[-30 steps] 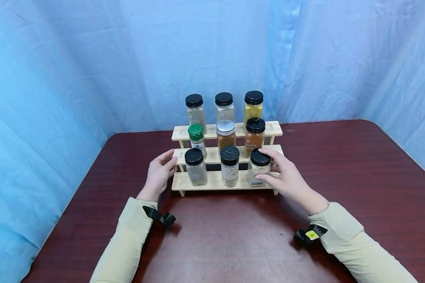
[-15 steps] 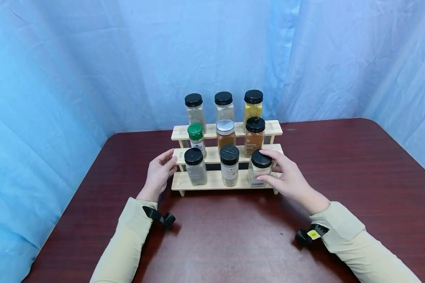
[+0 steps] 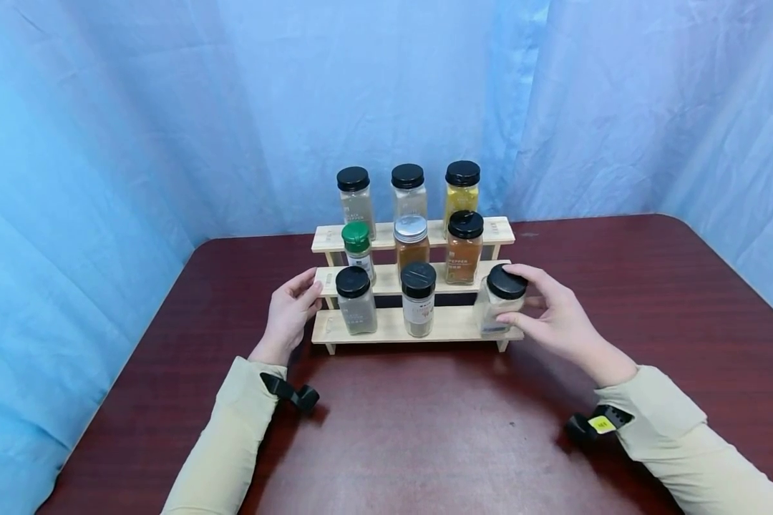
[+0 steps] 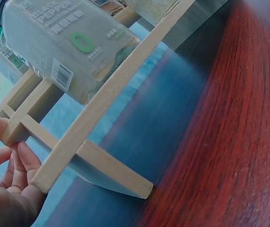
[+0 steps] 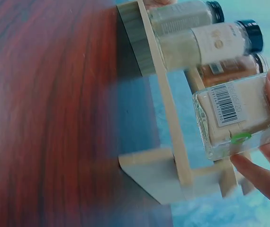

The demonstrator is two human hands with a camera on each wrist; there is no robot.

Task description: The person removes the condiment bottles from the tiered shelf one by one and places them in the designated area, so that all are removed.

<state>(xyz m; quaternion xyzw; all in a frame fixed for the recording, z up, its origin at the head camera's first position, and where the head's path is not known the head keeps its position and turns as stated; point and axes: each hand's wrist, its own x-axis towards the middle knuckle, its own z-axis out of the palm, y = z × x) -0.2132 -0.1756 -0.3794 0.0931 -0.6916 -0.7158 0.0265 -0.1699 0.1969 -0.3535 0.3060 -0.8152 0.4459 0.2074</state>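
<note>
A three-tier wooden spice rack point(image 3: 386, 325) stands on the table with several jars on its steps. My left hand point(image 3: 291, 307) pinches the left end of the middle step, thumb above and fingers below in the left wrist view. A black-lidded glass spice jar point(image 3: 494, 304) of pale powder is in my right hand point(image 3: 550, 315), gripped between thumb and fingers at the right end of the lowest step. The jar leans to the right; its barcode label point(image 5: 227, 104) shows in the right wrist view. Beside it on that step stand a black-lidded shaker point(image 3: 419, 304) and a black pepper jar point(image 3: 357, 307).
On the middle step are a green-capped bottle point(image 3: 358, 254), a silver-lidded jar point(image 3: 412, 250) and an orange pepper jar point(image 3: 463, 254). Three black-lidded jars line the top step, one a yellow jar point(image 3: 461, 197). Blue curtains point(image 3: 373, 86) hang behind the dark red table point(image 3: 412, 429).
My right hand has moved to the right with the spice jar, which was upright and now tilts. The left hand has stayed on the rack.
</note>
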